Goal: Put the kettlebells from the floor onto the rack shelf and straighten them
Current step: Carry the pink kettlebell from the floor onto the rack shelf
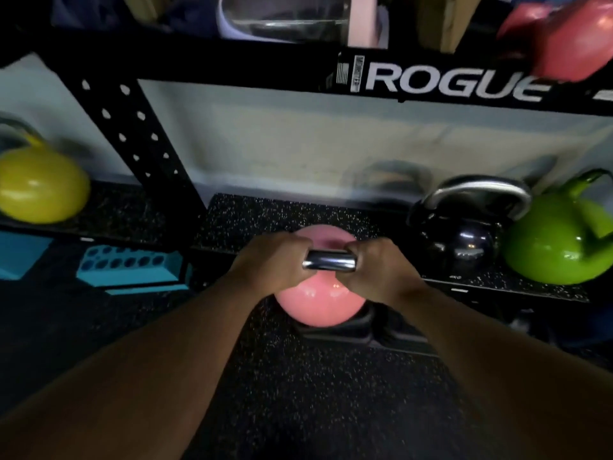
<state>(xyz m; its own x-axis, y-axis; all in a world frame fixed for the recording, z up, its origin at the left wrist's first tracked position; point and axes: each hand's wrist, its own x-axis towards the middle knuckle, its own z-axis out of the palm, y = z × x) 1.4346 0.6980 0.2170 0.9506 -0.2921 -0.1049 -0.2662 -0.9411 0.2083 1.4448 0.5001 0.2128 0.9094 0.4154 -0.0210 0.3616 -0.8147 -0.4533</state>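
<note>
Both hands are wrapped around the chrome handle (329,262) of a pink kettlebell (320,298). The left hand (265,260) takes the handle's left end and the right hand (381,268) its right end, each grip clamped tight on the bar with a short stretch of bare metal showing between them. The pink kettlebell sits right at the front edge of the lower rack shelf (265,214), a speckled black rubber surface; whether its base rests on the shelf lip or hangs just above the floor (315,393) is hard to tell, since the frame is blurred. Further right on that shelf stand a black kettlebell (464,242) with a silver handle and, just beside it, a green kettlebell (557,244). Left of the perforated black upright (132,127) sits a yellow kettlebell (39,187). A red kettlebell (570,34) rests on the shelf above, near the white ROGUE lettering (454,83). Teal blocks (132,267) lie on the floor at the left.
</note>
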